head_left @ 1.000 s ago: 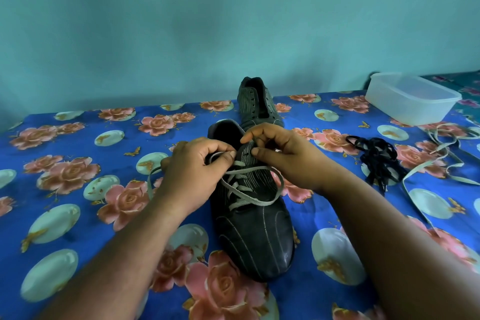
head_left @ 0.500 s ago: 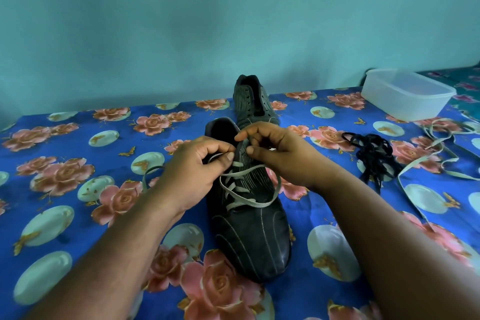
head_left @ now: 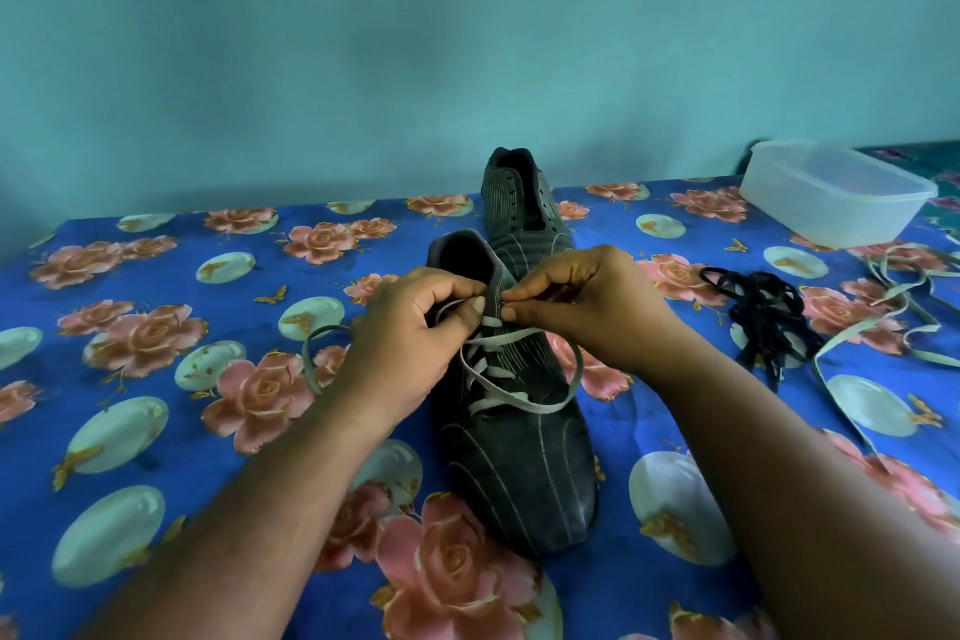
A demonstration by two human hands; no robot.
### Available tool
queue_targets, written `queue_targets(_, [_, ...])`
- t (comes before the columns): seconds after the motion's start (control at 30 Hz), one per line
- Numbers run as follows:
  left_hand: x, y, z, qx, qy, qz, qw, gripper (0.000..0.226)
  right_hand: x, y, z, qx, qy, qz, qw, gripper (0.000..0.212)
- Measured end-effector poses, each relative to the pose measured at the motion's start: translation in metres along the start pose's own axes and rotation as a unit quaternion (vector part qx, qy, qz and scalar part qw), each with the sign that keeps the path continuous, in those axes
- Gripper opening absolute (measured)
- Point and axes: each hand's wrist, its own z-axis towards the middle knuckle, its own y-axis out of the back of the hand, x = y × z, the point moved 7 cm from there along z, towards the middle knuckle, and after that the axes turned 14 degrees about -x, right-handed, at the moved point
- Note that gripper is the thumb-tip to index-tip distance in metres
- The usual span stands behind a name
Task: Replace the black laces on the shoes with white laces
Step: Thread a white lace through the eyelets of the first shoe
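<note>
- Nearest, at 6 o'clock, the near shoe point(head_left: 511, 463) lies toe toward the viewer; a white lace point(head_left: 511, 403) crosses its lower eyelets
- Left hand point(head_left: 410, 343) and right hand point(head_left: 587, 309) meet at the shoe's top; each has fingers pinched on the lace; threading the upper eyelets seems in hand; next, feed a tip through cleanly
- At 3 o'clock, black laces point(head_left: 763, 317) heaped; spare white lace point(head_left: 883, 333) beside
- At 12, second shoe point(head_left: 519, 203), unlaced; floral blue cloth point(head_left: 156, 276); teal wall point(head_left: 363, 42) behind
</note>
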Motion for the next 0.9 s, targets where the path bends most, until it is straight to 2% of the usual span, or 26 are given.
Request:
queue_targets(0.13, [0.004, 0.014, -0.003, -0.040, 0.035, -0.001, 0.999, 0.037, -0.003, -0.001, -0.002, 0.008, -0.029, 0.032, 0.999, 0.005])
queue_targets(0.3, [0.016, 0.017, -0.006, 0.021, 0.123, -0.044, 0.991, 0.039, -0.009, 0.001, 0.001, 0.019, -0.095, 0.111, 0.989, 0.013])
queue_targets(0.43, [0.023, 0.019, -0.007, 0.060, 0.098, -0.042, 0.992, 0.032, -0.013, 0.013, 0.005, -0.028, -0.146, 0.148, 0.978, 0.014])
queue_targets(0.53, [0.020, 0.020, -0.004, 0.063, 0.048, -0.022, 0.997, 0.026, -0.028, 0.037, 0.011, -0.120, -0.193, 0.160, 0.961, 0.008])
queue_targets(0.6, [0.018, 0.020, -0.004, 0.065, 0.032, -0.022, 0.997, 0.029, -0.044, 0.057, 0.013, -0.192, -0.216, 0.127, 0.949, 0.003])
queue_targets(0.7, [0.017, 0.021, -0.004, 0.073, 0.023, -0.029, 0.997, 0.032, -0.070, 0.087, 0.011, -0.302, -0.250, 0.062, 0.918, 0.013])
queue_targets(0.77, [0.017, 0.020, -0.004, 0.079, 0.023, -0.038, 0.996, 0.031, -0.078, 0.102, 0.010, -0.342, -0.248, -0.014, 0.906, 0.019])
queue_targets(0.83, [0.017, 0.019, -0.004, 0.077, 0.022, -0.033, 0.996, 0.030, -0.074, 0.101, 0.012, -0.329, -0.201, -0.107, 0.917, 0.019])
queue_targets(0.9, [0.017, 0.019, -0.005, 0.069, 0.027, -0.020, 0.997, 0.030, -0.052, 0.083, 0.017, -0.262, -0.079, -0.188, 0.943, 0.027])
